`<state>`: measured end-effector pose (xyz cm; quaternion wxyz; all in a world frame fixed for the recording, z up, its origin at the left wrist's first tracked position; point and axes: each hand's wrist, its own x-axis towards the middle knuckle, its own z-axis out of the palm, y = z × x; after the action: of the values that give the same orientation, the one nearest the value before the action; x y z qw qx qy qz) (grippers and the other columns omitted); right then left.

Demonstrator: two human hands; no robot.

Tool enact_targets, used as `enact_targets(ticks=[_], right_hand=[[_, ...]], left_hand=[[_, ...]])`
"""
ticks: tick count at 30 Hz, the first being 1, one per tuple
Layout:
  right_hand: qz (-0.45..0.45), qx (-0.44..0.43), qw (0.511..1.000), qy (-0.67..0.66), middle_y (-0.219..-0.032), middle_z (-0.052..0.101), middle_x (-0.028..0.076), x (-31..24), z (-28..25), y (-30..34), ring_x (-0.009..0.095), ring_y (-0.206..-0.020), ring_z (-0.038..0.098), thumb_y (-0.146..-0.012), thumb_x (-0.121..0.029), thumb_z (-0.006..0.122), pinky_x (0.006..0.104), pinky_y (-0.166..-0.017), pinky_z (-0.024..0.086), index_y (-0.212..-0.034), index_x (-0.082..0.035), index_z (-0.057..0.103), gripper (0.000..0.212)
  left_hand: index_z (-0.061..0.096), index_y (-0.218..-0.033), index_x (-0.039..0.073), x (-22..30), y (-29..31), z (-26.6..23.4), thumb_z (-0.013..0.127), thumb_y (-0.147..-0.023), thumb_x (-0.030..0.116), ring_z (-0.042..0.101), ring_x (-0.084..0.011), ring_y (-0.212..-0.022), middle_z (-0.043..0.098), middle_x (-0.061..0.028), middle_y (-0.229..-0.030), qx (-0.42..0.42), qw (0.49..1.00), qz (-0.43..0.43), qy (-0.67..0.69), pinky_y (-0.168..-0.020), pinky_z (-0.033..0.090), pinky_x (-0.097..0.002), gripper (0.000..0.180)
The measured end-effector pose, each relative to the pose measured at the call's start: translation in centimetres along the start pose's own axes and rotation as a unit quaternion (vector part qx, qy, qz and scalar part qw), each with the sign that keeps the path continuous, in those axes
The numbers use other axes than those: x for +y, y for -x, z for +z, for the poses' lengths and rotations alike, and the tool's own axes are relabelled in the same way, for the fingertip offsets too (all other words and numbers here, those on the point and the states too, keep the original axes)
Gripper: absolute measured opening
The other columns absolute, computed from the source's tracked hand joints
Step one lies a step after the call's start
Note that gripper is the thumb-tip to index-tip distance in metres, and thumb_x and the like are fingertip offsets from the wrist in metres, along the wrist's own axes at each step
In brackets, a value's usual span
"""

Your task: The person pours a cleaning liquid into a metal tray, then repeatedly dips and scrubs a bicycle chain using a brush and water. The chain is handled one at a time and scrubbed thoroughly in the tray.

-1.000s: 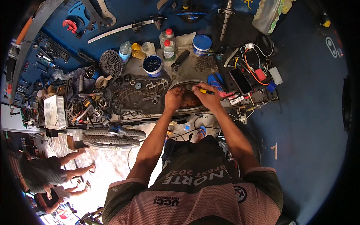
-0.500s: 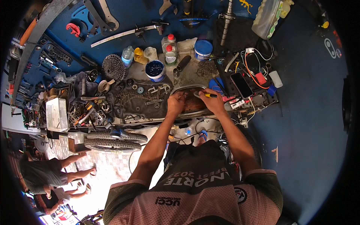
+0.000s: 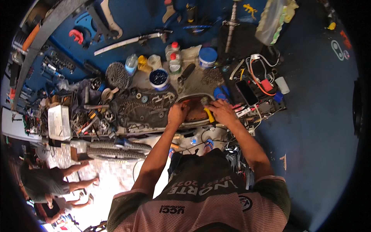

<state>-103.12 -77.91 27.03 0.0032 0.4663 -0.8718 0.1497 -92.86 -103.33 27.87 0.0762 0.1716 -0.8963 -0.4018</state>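
Observation:
At the bench's front edge sits an oval metal tray (image 3: 211, 96) with a rust-brown inside. My left hand (image 3: 177, 115) is at its left rim, fingers bent together over the edge; whatever they may hold is hidden. On the tray's right side, my right hand (image 3: 223, 111) is closed on a yellow-handled brush (image 3: 209, 114). Its greyish head points away from me over the tray, and the dark handle end points toward me. The bristles are too small to make out clearly.
Left of the tray lie a bike chain and small parts on a dark mat (image 3: 129, 106). Behind stand a tub of blue grease (image 3: 159, 79), bottles (image 3: 175, 62) and a cassette (image 3: 117, 72). A phone (image 3: 247, 92) and cables lie right. Another person (image 3: 44, 183) stands at lower left.
The brush has swung from pointing its handle rightward to pointing it back toward me. My right hand has shifted slightly right, its fingers spread more over the handle. My left hand has moved slightly left.

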Motion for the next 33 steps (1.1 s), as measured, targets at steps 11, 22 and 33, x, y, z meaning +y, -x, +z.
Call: enact_targets(ticks=[11, 22, 33], right_hand=[[0.000, 0.328, 0.941, -0.084, -0.105, 0.075, 0.010, 2.8, -22.5, -0.4, 0.033, -0.098, 0.069, -0.092, -0.012, 0.076, 0.0438, -0.091, 0.054, -0.120, -0.009, 0.078, 0.028], [0.066, 0.700, 0.708, 0.067, -0.118, 0.071, 0.012, 16.4, -59.1, -2.4, 0.019, -0.101, 0.069, -0.095, -0.036, 0.081, 0.0355, -0.089, 0.055, -0.140, -0.003, 0.065, 0.058], [-0.024, 0.639, 0.754, -0.149, -0.093, 0.075, 0.008, 21.8, -72.6, -9.2, 0.016, -0.076, 0.070, -0.087, -0.024, 0.086, 0.0331, -0.067, 0.056, -0.115, -0.001, 0.071, 0.040]], left_hand=[[0.069, -0.090, 0.001, 0.0, -0.1, -1.4, 0.073, -0.086, 0.024, 0.070, -0.0479, -0.095, 0.071, -0.0268, -0.096, 0.010, 0.998, 0.005, -0.069, -0.082, 0.057, -0.0538, 0.024], [0.081, -0.095, 0.012, -3.1, 0.7, -1.1, 0.079, -0.083, 0.026, 0.074, -0.0449, -0.096, 0.073, -0.0256, -0.105, 0.002, 0.988, -0.070, -0.138, -0.087, 0.060, -0.0524, 0.019], [0.074, -0.098, 0.002, 0.3, 1.7, -0.3, 0.074, -0.088, 0.026, 0.071, -0.0482, -0.101, 0.070, -0.0295, -0.113, 0.036, 0.985, -0.095, -0.139, -0.087, 0.058, -0.0555, 0.025]])
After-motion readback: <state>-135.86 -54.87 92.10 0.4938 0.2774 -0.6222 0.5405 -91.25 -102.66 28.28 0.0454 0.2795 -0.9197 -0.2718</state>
